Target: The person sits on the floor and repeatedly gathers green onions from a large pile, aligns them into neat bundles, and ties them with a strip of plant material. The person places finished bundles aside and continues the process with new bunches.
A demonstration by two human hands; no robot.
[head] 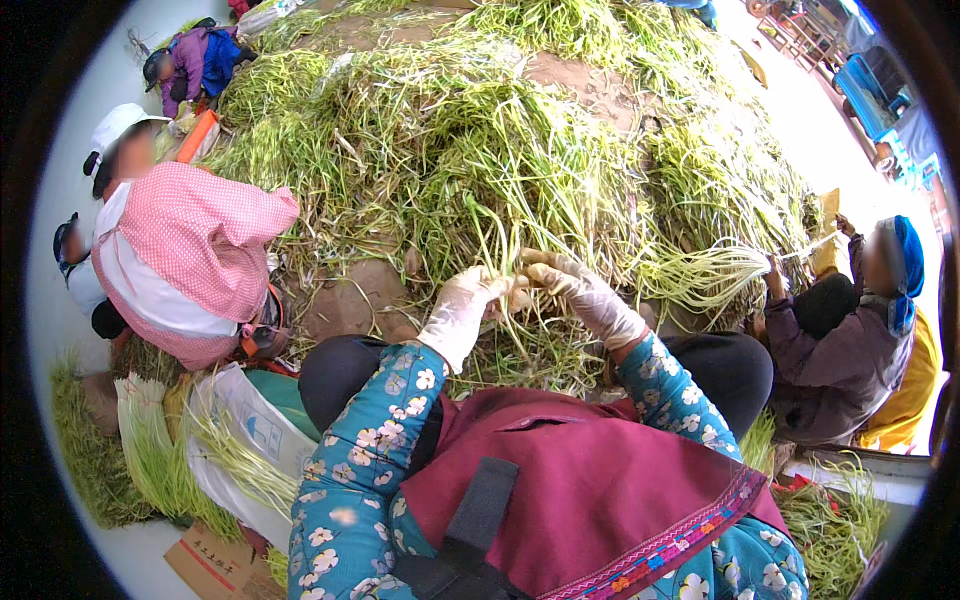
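Observation:
My left hand (459, 309), in a whitish thin glove, grips a few long green stalks (480, 232) that look like garlic greens. Their leafy ends point up and away from me, and one limp leaf (511, 330) hangs below the hand. My right hand (589, 292), gloved too, meets the left one with bent fingers pinching at the same stalks; the exact contact is partly hidden by the fingers. Right in front of both hands spreads a large heap of loose green stalks (480, 142).
At left a person in a pink checked top (202, 247) bends over; at right a person in a blue head covering (847, 352) holds a pale stalk bundle (720, 270). By my left side lie a white sack (225, 420), tidy stalk bundles (154, 442) and a cardboard box (214, 562).

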